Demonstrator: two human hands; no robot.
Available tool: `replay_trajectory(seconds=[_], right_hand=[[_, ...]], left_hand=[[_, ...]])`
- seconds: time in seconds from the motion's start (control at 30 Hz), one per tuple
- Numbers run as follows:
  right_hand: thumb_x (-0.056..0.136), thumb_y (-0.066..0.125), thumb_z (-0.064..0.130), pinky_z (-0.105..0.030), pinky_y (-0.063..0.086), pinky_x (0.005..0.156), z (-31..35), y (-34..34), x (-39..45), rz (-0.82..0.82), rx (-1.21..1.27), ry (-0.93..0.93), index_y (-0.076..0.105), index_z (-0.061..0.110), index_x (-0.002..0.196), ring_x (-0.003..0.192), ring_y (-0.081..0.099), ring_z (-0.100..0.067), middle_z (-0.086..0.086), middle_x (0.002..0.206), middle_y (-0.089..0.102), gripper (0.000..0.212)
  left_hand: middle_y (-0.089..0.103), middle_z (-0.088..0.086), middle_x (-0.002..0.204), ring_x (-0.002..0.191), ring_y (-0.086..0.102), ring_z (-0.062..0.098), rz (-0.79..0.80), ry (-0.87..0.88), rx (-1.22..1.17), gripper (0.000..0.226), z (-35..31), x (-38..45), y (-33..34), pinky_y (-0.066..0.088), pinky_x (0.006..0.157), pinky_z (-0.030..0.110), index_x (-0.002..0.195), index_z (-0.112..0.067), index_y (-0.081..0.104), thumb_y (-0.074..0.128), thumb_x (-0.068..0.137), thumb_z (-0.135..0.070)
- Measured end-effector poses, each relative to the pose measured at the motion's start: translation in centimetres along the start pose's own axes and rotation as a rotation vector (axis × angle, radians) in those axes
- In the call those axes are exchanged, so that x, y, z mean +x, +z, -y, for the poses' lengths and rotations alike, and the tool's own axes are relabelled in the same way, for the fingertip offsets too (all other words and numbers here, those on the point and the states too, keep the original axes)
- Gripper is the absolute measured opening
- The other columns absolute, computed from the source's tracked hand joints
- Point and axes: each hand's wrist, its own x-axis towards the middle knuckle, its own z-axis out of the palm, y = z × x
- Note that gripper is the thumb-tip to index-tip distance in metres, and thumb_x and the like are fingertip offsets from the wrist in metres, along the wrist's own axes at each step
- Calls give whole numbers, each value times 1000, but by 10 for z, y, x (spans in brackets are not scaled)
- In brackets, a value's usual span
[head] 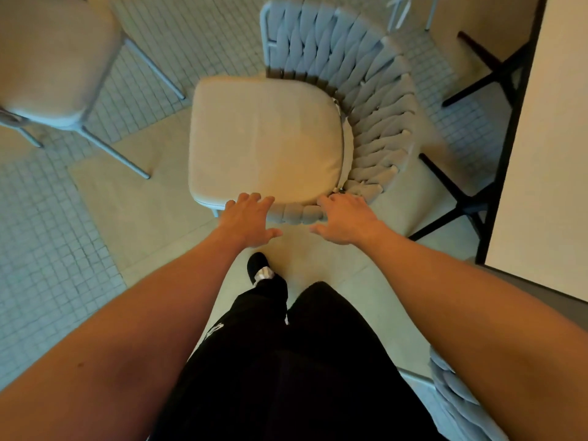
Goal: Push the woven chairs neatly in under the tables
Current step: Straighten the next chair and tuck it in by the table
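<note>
Left hand [249, 218] spread flat, fingers straight, fingertips resting on the near end of the woven rim of the woven chair [359, 100], just beside the front corner of the seat cushion [264, 138]. Thumb stretched out toward the other hand, clear of the rim. Nothing grasped.

Right hand [345, 219] likewise spread, fingers straight and laid over the same woven rim where it starts to curve away, thumb pointing back toward the left hand. Nothing grasped here either; whether pressing or only touching cannot be told.

Between the two hands: a short run of grey woven straps. Just beyond the fingertips: the pale cushion, seen from above. Past the right hand, curving up and away: the woven back, wrapping the cushion's far and right sides. Chair out on the open floor, not tucked under anything.

Below the hands: black trousers [286, 361] and one dark shoe [258, 265] set forward on the pale floor [143, 202].

Right of the right hand: a light tabletop [547, 154] with a dark edge, its black cross base [461, 202] on the floor near the chair's back. Nearer, under the right forearm: part of a second woven chair [458, 396].

Far left of the left hand: a padded chair [47, 58] on thin metal legs, well apart from the woven one. Small mosaic tiles [47, 249] on that side.
</note>
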Motion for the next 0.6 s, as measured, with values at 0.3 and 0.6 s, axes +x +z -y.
replay_trajectory(seconds=[0.3, 0.6], right_hand=[[95, 53, 66, -54, 42, 104, -34, 14, 43, 162, -64, -12, 41, 23, 147, 128, 49, -36, -10, 142, 52, 69], [91, 43, 79, -46, 39, 105, -57, 25, 68, 209, -186, -73, 46, 24, 141, 131, 47, -30, -9, 141, 53, 74]], left_hand=[[49, 7, 141, 128, 46, 32, 149, 13, 16, 72, -14, 53, 18, 40, 101, 50, 151, -24, 32, 64, 92, -50], [56, 1, 121, 115, 55, 31, 196, -13, 48, 55, -31, 79, 31, 36, 95, 53, 134, -31, 43, 60, 85, -13]])
